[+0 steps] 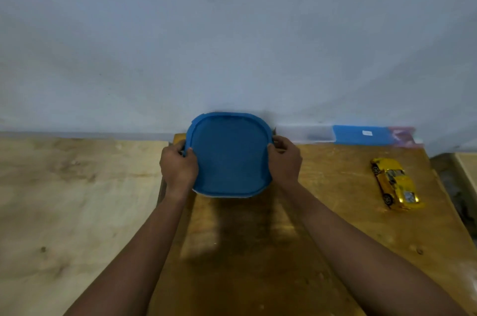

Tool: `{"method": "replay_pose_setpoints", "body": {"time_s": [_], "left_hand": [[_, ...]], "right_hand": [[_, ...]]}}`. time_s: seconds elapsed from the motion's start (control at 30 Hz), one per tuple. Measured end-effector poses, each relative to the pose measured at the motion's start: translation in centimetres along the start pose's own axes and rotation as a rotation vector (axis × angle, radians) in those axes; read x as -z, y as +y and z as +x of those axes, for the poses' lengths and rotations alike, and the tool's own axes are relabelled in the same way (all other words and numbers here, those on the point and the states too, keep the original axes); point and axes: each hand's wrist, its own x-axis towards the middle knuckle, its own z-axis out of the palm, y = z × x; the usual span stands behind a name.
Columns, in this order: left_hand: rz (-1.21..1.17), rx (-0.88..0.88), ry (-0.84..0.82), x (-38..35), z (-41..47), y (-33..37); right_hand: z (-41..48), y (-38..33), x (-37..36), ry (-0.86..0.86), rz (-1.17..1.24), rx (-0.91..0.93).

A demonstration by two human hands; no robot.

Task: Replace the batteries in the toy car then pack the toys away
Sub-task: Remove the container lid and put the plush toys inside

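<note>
A blue lidded container stands near the far edge of the brown wooden table, close to the wall. My left hand grips its left rim and my right hand grips its right rim, thumbs on the lid. A thin pale strip of the container's body shows under the lid's near edge. A yellow toy car lies on its wheels at the right side of the table, well apart from both hands. No batteries are in sight.
A clear flat box with a blue lid lies against the wall at the back right. A paler plywood surface adjoins the table on the left. The grey wall rises right behind the container.
</note>
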Motion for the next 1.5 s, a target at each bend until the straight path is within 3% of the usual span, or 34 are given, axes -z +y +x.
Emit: {"method": "replay_pose_setpoints", "body": {"time_s": [0.23, 0.6, 0.73, 1.23, 1.4, 1.5], "left_hand": [[-0.128, 0.078, 0.061, -0.2, 1.6, -0.2], [-0.461, 0.323, -0.149, 0.9, 3.8, -1.8], [-0.445, 0.352, -0.256, 0.5, 3.9, -1.7], [-0.364, 0.280, -0.245, -0.1, 2.8, -0.8], [-0.228, 0.308, -0.149, 0.2, 2.2, -0.1], [-0.173, 0.245, 0.011, 0.3, -0.5, 1.2]], "right_hand": [[0.8, -0.1, -1.3, 0.067, 0.065, -0.021], [0.7, 0.9, -2.0, -0.035, 0.404, -0.262], [1.6, 1.0, -1.5, -0.101, 0.423, -0.284], [2.5, 0.7, -0.4, -0.127, 0.446, -0.247], [2.1, 0.1, 1.0, -0.300, 0.279, -0.345], [2.0, -1.2, 3.9, -0.332, 0.130, -0.233]]}}
